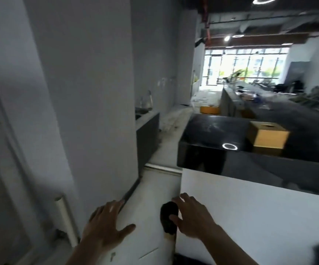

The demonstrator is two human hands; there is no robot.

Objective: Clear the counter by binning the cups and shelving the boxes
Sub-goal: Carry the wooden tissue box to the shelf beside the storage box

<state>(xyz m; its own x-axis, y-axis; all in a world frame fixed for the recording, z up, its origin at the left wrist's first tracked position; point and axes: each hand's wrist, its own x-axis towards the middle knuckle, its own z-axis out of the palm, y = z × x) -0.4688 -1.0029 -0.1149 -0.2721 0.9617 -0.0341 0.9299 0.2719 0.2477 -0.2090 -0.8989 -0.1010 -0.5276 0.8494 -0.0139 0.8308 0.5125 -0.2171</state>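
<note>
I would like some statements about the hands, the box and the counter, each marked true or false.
1. A cardboard box sits on the black counter. True.
2. The left hand holds a cup. False: it is open, fingers spread, holding nothing.
3. The right hand is on a dark object at the edge of the white panel. True.
4. The box is stacked on a second box. False: only one box shows, directly on the counter.
5. Cups stand beside the box. False: no cup is visible there.
</note>
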